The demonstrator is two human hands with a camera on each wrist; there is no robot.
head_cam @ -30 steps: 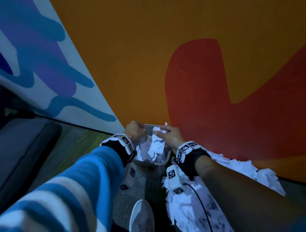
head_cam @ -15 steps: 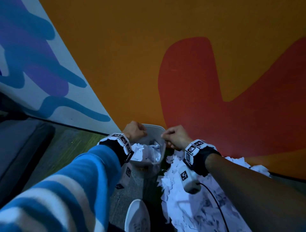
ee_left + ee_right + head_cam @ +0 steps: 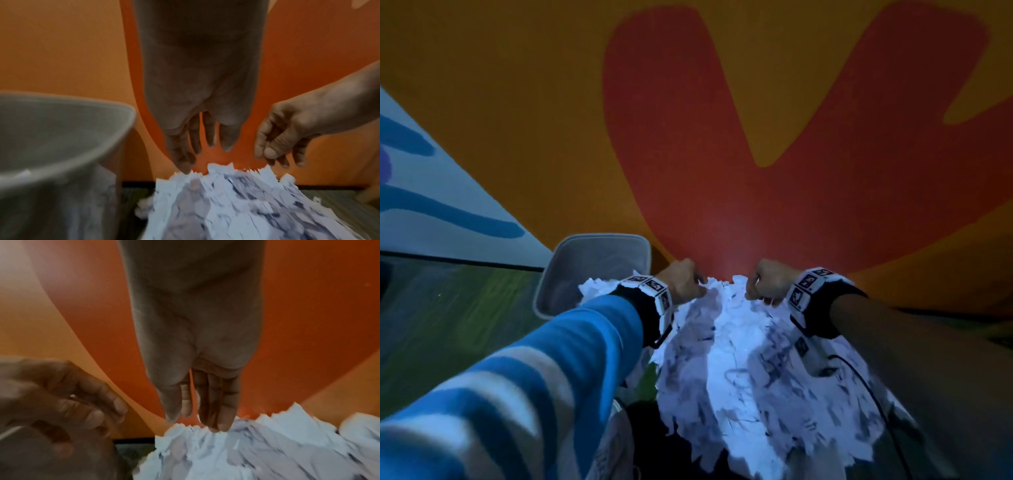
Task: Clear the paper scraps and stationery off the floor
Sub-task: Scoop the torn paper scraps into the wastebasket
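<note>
A big heap of torn white paper scraps [image 3: 739,370] with blue scribbles lies on the floor against the wall. Left of it stands a grey plastic bin [image 3: 558,274] with some scraps inside. My left hand [image 3: 681,281] and right hand [image 3: 767,282] are side by side at the heap's far edge. In the left wrist view the left hand [image 3: 203,154] points straight down, with one fingertip on the scraps [image 3: 226,203]. In the right wrist view the right hand [image 3: 199,418] also hangs straight-fingered, its tips touching the scraps [image 3: 257,451]. Neither hand holds anything.
The orange and red wall [image 3: 722,154] rises right behind the heap and the bin. Green floor [image 3: 465,325] stretches to the left. A white shoe [image 3: 613,442] stands near the heap's front. A black cable [image 3: 866,387] runs from the right wrist.
Both hands have left the bin's mouth, where they dropped a handful of scraps, and moved right onto the far edge of the heap. The view has swung right and closer.
</note>
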